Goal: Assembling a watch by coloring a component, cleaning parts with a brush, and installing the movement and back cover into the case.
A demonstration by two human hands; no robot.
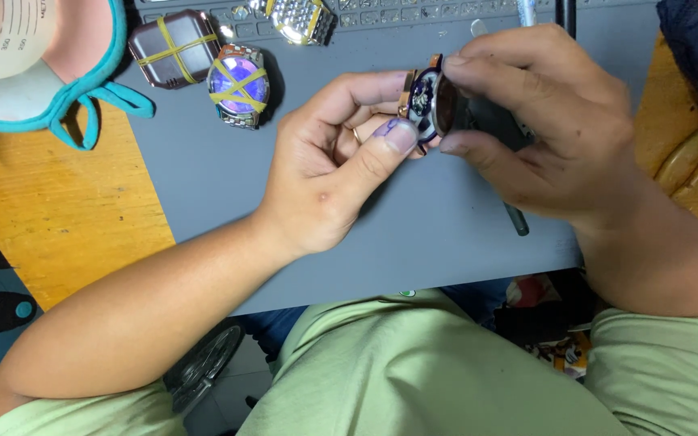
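Watch case [423, 101] held on edge above grey surface [414, 218], axis ~12-6, pinched btwn L hand [329, 173] at 9 and R hand [543, 129] at 3, both gripping it.

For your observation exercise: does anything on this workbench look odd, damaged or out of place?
Yes. Two watches at the far edge of the grey mat have yellow bands crossed over their faces, unusual for watches. The left hand and right hand hold a small round watch part edge-on. Nothing looks spilled or broken.
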